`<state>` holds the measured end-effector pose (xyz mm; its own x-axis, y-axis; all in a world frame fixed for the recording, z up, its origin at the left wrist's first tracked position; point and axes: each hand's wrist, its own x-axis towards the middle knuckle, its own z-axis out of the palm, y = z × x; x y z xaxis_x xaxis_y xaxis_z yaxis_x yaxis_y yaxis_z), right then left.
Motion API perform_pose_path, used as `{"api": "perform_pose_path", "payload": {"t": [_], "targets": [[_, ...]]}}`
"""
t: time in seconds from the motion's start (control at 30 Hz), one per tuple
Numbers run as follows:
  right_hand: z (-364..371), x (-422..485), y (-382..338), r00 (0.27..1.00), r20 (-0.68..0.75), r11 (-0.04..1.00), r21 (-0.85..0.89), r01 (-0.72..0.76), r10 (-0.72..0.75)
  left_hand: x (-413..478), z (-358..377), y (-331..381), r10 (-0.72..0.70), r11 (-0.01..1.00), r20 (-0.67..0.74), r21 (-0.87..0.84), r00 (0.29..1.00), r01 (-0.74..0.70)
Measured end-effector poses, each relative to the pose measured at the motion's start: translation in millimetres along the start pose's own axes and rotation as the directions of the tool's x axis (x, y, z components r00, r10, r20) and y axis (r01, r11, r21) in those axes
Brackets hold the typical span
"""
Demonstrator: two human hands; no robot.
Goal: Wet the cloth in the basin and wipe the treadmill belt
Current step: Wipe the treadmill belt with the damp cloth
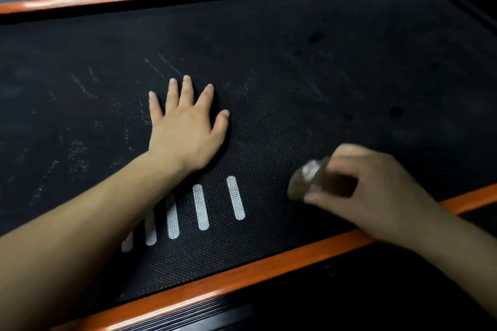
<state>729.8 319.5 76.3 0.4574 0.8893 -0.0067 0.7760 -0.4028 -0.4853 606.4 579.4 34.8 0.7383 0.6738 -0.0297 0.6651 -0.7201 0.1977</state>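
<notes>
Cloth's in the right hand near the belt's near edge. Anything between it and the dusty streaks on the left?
Yes. The left hand lies flat on the belt and its forearm runs back toward the near edge, both between the cloth in the right hand and the dusty streaks.

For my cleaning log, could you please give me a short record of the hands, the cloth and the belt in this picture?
left hand: flat on the belt, fingers spread
right hand: grips the cloth, blurred
cloth: brownish with a pale patch, low over the belt near the orange rail
belt: black, pale dusty streaks on its left part
white stripes: by the left wrist
basin: not in view
</notes>
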Motion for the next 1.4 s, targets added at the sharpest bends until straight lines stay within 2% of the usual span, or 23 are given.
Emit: {"api": "perform_pose_path", "payload": {"t": [0.07, 0.13, 0.2, 0.27, 0.33, 0.43, 0.5, 0.57, 0.63, 0.7, 0.77, 0.83, 0.9, 0.97, 1.03, 1.1, 1.2, 1.3, 1.37, 1.4], "targets": [[1.1, -8.5, -4.4, 0.992, 0.125, 0.998, 0.053, 0.026, -0.032, 0.5, 0.1, 7.7, 0.013, 1.0, 0.009, -0.018, 1.0, -0.012], [-6.2, -3.7, 5.8, 0.991, 0.126, 0.999, 0.014, 0.041, -0.042, 2.1, 1.1, 16.0, 0.025, 0.999, 0.014, -0.04, 1.0, -0.025], [-16.8, 9.5, 26.5, 1.0, -0.021, 0.999, -0.035, -0.004, 0.003, 6.9, 2.2, 22.6, 0.013, 0.998, 0.015, -0.059, 1.0, -0.012], [-22.4, 19.3, 42.1, 0.972, -0.194, 0.99, -0.025, -0.141, 0.134, 12.7, 3.3, 28.0, 0.0, 0.998, 0.015, -0.059, 1.0, 0.001], [-16.9, 19.8, 41.6, 0.95, -0.259, 0.98, -0.053, -0.192, 0.173, 18.9, 5.5, 34.2, -0.01, 0.998, 0.016, -0.06, 1.0, 0.011], [-5.4, 6.6, 19.6, 0.996, -0.082, 0.998, -0.04, -0.042, 0.038, 25.0, 8.8, 42.1, -0.031, 0.997, 0.013, -0.068, 0.999, 0.031], [-5.7, 6.8, 19.5, 1.0, -0.004, 1.0, 0.012, -0.01, 0.01, 28.9, 8.9, 43.4, -0.04, 0.997, 0.01, -0.069, 0.999, 0.041], [-9.6, 26.3, 32.1, 0.994, -0.107, 0.999, -0.025, -0.037, 0.034, 35.0, 7.3, 42.5, -0.034, 0.997, 0.01, -0.071, 0.999, 0.035], [-14.1, 56.2, 48.4, 0.95, -0.281, 0.987, -0.049, -0.154, 0.134, 41.2, 6.0, 41.5, -0.022, 0.997, 0.006, -0.075, 1.0, 0.022], [-12.5, 78.2, 51.3, 0.903, -0.359, 0.967, -0.007, -0.253, 0.234, 44.6, 8.2, 42.8, -0.021, 0.998, -0.008, -0.066, 1.0, 0.02], [-0.4, 80.2, 38.0, 0.932, -0.323, 0.983, -0.025, -0.183, 0.165, 44.8, 11.7, 43.7, -0.027, 0.998, -0.021, -0.049, 0.999, 0.026], [12.3, 67.9, 19.6, 0.974, -0.224, 0.999, -0.036, -0.034, 0.025, 42.8, 14.1, 43.1, -0.024, 0.999, -0.036, -0.048, 0.999, 0.022], [12.3, 67.2, 18.9, 0.984, -0.178, 0.999, -0.018, 0.03, -0.033, 41.8, 14.0, 41.6, -0.02, 0.999, -0.043, -0.048, 0.999, 0.018], [5.6, 91.1, 36.3, 0.963, -0.27, 0.998, -0.06, -0.022, 0.005, 41.4, 13.9, 40.8, -0.017, 0.999, -0.043, -0.045, 0.999, 0.015], [-8.9, 123.2, 56.1, 0.923, -0.355, 0.984, -0.046, -0.173, 0.146, 40.5, 14.2, 41.4, -0.017, 0.999, -0.035, -0.043, 0.999, 0.015], [-13.2, 140.6, 58.8, 0.904, -0.36, 0.969, 0.009, -0.245, 0.232, 40.4, 14.6, 42.2, -0.016, 0.999, -0.027, -0.041, 1.0, 0.015], [5.2, 126.2, 35.0, 0.963, -0.259, 0.994, -0.05, -0.094, 0.078, 41.8, 14.8, 42.3, -0.017, 0.999, -0.038, -0.027, 0.999, 0.016], [16.3, 109.1, 24.7, 0.975, -0.212, 0.997, -0.047, 0.064, -0.073, 41.1, 16.0, 42.0, -0.022, 1.0, -0.05, -0.014, 0.999, 0.021], [8.6, 135.6, 42.0, 0.956, -0.288, 0.991, -0.129, 0.023, -0.059, 40.9, 16.3, 42.0, -0.02, 1.0, -0.049, -0.012, 0.999, 0.019], [2.4, 154.0, 51.9, 0.944, -0.331, 0.987, -0.155, -0.047, -0.006, 41.0, 16.2, 42.0, -0.019, 1.0, -0.047, -0.015, 0.999, 0.018]]}}
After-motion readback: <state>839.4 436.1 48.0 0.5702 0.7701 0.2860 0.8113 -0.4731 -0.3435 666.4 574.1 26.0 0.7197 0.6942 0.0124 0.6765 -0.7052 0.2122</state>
